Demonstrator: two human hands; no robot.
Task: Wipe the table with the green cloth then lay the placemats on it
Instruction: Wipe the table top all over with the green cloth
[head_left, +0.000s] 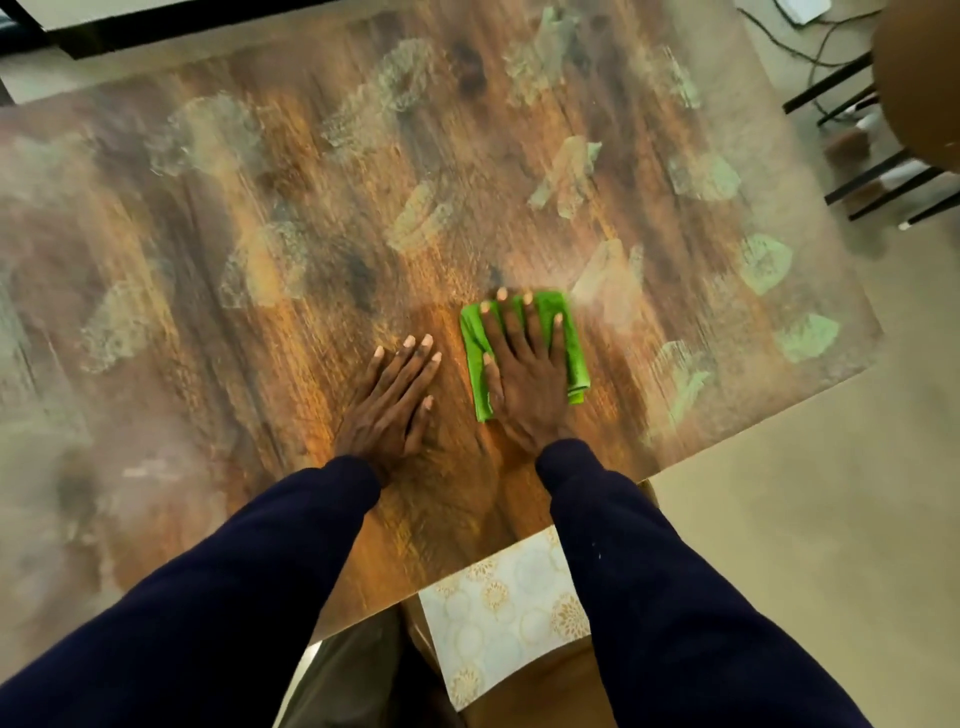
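two hands lie flat on the wooden table (260, 364), side by side and a little apart, both in dark blue sleeves. right hand (524, 374) presses down on the green cloth (575, 364) with its fingers straight and spread – nothing is curled round the cloth, the palm and fingers only rest on top of it. the cloth is folded into a rough rectangle and sits near the table's near edge, toward the right end, with green showing on both sides of the hand and past the fingertips. left hand (395, 400) rests just beside it on bare wood, fingers also straight and fanned, holding nothing.

pale greenish smears (763, 262) dot much of the tabletop, several of them along the right side beyond the cloth. the far and left parts of the table are blurred.

one placemat (498, 613) – white with gold flower and circle patterns – lies just off the table's near edge, between the two forearms, on a brown surface lower down. a round brown chair (919, 78) with black legs stands on the floor past the table's right end, with dark cables (810, 41) on the floor near it.
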